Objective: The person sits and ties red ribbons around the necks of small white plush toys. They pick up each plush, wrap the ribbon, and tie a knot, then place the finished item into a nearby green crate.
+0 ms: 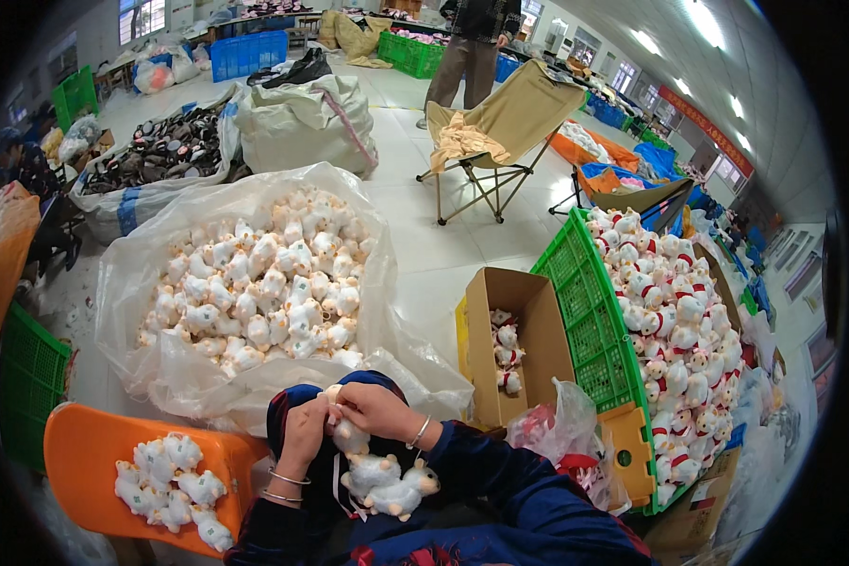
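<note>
Two hands, the left hand (302, 436) and right hand (375, 407), pinch closed on one fuzzy white plush toy (347, 432) over the lap, above more toys (391, 486), near the crinkled clear bag (255, 283).

White plush toy (349, 436) in both hands, cream snout; more white ones on dark blue lap (538, 514). Orange chair seat (85, 453) at 8 o'clock, clear plastic bag (255, 189) of white-cream toys at 10. Brown cardboard box (528, 321) centre. Green crate (590, 321) at 3: white toys with red scarves. Tan folding chair (519, 113) at 12.
</note>
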`<move>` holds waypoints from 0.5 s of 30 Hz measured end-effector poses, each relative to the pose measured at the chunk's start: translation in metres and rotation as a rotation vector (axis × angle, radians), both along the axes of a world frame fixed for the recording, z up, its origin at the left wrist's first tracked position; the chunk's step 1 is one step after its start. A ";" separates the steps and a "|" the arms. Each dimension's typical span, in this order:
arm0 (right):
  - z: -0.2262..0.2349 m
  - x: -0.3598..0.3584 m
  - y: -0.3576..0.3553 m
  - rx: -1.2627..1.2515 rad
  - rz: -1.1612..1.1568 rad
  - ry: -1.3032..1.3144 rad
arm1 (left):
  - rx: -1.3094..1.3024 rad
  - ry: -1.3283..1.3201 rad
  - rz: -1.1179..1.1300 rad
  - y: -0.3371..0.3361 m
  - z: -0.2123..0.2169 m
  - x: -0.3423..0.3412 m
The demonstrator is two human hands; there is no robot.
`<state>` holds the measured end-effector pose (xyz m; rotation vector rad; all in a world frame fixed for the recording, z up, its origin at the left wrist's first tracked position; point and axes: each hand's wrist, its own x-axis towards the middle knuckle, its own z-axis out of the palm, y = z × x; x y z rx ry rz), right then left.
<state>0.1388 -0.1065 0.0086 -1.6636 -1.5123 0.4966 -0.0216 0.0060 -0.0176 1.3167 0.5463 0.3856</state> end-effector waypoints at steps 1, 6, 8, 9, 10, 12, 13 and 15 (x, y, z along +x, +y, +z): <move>-0.002 -0.001 0.002 -0.003 -0.001 -0.011 | 0.034 0.027 -0.019 0.003 0.001 0.000; -0.002 -0.002 0.009 -0.039 0.014 -0.075 | 0.597 0.020 -0.090 0.071 0.112 0.015; 0.000 -0.002 0.007 -0.046 0.002 -0.038 | 0.362 -0.313 -0.183 0.086 0.193 0.028; 0.000 -0.003 0.005 -0.050 -0.007 -0.012 | 0.376 -0.390 -0.213 0.082 0.241 0.031; 0.001 -0.003 0.006 -0.050 -0.003 -0.020 | 0.392 -0.600 -0.260 0.080 0.272 0.037; -0.001 -0.004 0.007 -0.052 -0.003 -0.024 | 0.406 -0.881 -0.329 0.065 0.337 0.052; -0.002 -0.004 0.006 -0.046 -0.002 -0.034 | 0.256 -1.032 -0.368 0.050 0.364 0.057; -0.005 -0.004 0.010 -0.016 0.011 -0.058 | 0.329 -1.039 -0.809 0.056 0.396 0.065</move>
